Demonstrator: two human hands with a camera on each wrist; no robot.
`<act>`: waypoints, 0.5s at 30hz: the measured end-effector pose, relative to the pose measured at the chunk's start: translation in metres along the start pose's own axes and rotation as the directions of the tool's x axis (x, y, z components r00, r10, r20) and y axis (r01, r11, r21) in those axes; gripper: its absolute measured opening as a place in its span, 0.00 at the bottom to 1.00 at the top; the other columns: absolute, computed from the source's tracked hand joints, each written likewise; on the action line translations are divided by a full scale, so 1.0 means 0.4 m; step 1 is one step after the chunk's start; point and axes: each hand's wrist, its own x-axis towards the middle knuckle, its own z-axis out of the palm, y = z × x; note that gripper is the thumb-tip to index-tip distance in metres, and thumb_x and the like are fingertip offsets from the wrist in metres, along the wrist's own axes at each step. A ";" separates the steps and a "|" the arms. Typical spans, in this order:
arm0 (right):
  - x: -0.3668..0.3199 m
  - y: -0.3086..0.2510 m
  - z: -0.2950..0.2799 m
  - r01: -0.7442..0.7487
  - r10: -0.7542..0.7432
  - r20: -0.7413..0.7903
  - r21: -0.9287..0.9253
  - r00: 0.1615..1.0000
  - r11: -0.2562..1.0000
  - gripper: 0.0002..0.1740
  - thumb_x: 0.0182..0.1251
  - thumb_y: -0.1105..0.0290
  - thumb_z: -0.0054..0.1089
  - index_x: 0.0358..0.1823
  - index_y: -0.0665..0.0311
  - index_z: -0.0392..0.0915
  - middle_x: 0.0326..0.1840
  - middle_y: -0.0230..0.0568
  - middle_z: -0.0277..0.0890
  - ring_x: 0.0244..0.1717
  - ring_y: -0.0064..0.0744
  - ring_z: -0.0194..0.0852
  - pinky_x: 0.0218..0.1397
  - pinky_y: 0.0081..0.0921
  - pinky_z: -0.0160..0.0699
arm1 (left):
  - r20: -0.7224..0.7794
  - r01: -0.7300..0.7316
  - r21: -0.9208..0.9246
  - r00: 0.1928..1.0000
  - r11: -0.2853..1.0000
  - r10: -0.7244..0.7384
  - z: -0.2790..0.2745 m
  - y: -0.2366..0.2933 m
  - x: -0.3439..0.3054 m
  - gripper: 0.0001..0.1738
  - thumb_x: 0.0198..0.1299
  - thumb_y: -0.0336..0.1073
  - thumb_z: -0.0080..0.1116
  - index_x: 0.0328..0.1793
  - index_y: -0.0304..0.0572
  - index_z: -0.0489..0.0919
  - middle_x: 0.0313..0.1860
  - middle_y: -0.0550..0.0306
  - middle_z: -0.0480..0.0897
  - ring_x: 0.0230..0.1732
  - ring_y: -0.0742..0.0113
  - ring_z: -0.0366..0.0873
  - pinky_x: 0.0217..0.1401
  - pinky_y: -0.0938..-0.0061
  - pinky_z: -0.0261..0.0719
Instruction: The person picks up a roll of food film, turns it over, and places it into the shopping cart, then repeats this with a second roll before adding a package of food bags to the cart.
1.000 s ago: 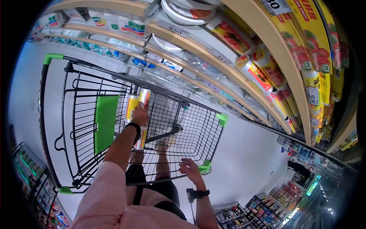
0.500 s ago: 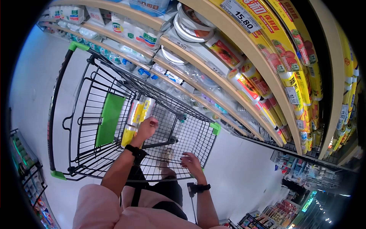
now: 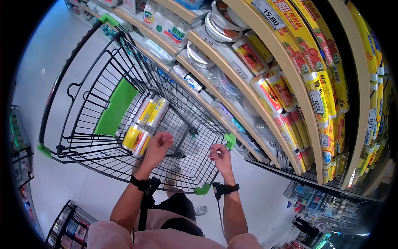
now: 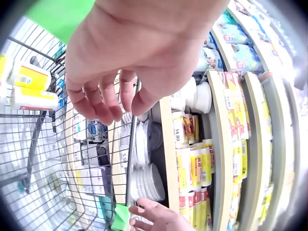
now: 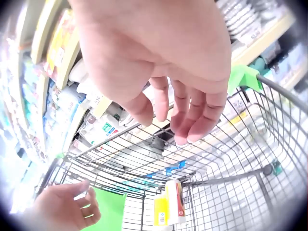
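My left hand (image 3: pixel 158 146) hovers over the basket of a black wire shopping cart (image 3: pixel 195 170), its fingers loosely bent and holding nothing. To the right, near the cart's front corner, my right hand (image 3: pixel 221 157) is also empty with relaxed fingers. In the left wrist view the left hand (image 4: pixel 130 57) shows nothing between thumb and fingers; the right wrist view shows the right hand (image 5: pixel 163 67) likewise. Several yellow-and-white wrapped rolls (image 3: pixel 151 112) lie in pairs inside the cart, beside its green panel (image 3: pixel 117 107). The closest roll (image 3: pixel 141 143) is just left of my left hand.
Along the cart's far side runs a shelf unit (image 3: pixel 232 66) with price tags. It holds similar wrapped rolls (image 3: pixel 265 95), white-rimmed plates (image 3: pixel 219 27) and yellow cling wrap boxes (image 3: pixel 298 41). Another rack (image 3: pixel 72 228) stands at the lower left. Pale floor (image 3: pixel 248 186) shows right of the cart.
My left hand has let go of a roll in the cart and moved right, away from the rolls. My right hand has risen a little. The cart sits at a different angle in view.
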 end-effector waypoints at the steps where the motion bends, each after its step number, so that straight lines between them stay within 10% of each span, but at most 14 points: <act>1: 0.006 -0.029 -0.009 0.031 -0.032 -0.052 -0.025 0.998 0.999 0.09 0.70 0.75 0.59 0.48 0.66 0.74 0.43 0.34 0.77 0.32 0.21 0.78 0.34 0.19 0.77 | -0.013 -0.009 -0.033 1.000 0.999 0.009 0.010 0.013 -0.008 0.09 0.63 0.29 0.63 0.48 0.38 0.79 0.36 0.66 0.80 0.34 0.81 0.73 0.38 0.83 0.72; 10: 0.198 -0.305 -0.126 0.424 -0.541 -0.157 -0.459 0.826 0.781 0.13 0.62 0.85 0.54 0.47 0.66 0.76 0.40 0.31 0.77 0.38 0.19 0.73 0.45 0.18 0.74 | 0.008 0.011 -0.267 1.000 0.964 -0.009 0.028 0.072 -0.026 0.07 0.66 0.29 0.60 0.48 0.38 0.77 0.37 0.66 0.79 0.39 0.81 0.74 0.42 0.83 0.72; 15: 0.354 -0.515 -0.106 0.414 -0.730 -0.195 -0.715 0.655 0.563 0.21 0.57 0.80 0.57 0.54 0.70 0.76 0.46 0.43 0.77 0.44 0.33 0.76 0.51 0.30 0.77 | -0.021 0.014 -0.288 1.000 0.958 -0.020 -0.012 0.087 -0.025 0.08 0.66 0.30 0.61 0.48 0.38 0.77 0.39 0.64 0.80 0.41 0.81 0.75 0.44 0.82 0.72</act>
